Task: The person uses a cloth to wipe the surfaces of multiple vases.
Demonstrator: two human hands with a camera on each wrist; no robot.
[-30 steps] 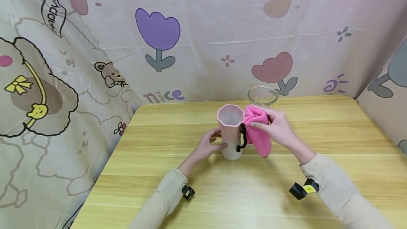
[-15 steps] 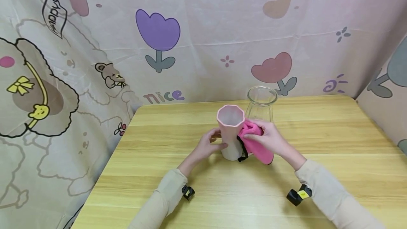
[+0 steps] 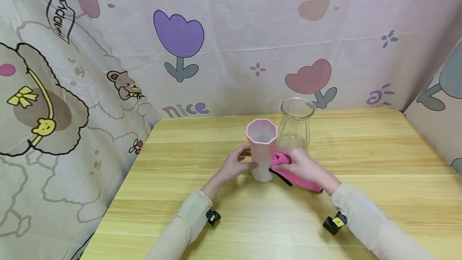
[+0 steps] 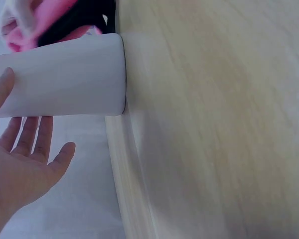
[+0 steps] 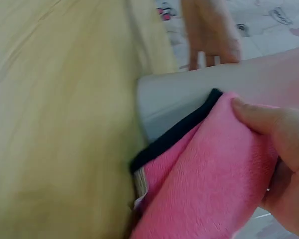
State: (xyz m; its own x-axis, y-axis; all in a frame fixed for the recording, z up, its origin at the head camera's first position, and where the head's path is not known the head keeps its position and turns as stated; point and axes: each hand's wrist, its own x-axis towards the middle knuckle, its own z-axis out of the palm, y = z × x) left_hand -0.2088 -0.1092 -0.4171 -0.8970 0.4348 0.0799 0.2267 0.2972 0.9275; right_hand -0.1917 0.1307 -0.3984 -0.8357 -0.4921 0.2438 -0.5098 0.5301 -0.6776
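Note:
A tall faceted vase (image 3: pixel 262 151), pink at the rim and fading to white below, stands upright on the wooden table. My left hand (image 3: pixel 232 166) holds it from the left, thumb across the near side and fingers at the far side, as the left wrist view also shows. On the vase's right, my right hand (image 3: pixel 302 165) pinches a folded pink cloth (image 5: pixel 204 174) with a black edge. The cloth is pressed against the vase's lower side, its loose end trailing right. Part of the vase's base is covered by the cloth in the right wrist view.
Just behind the right hand stands a clear glass vase (image 3: pixel 294 129), its lower part hidden by that hand. The wooden table (image 3: pixel 187 143) ends at a patterned curtain (image 3: pixel 231 71) at the back and left.
My right hand has slid the cloth down the vase's right side, from near the rim to low on the body. More of the glass vase shows. The left hand and vase stay put.

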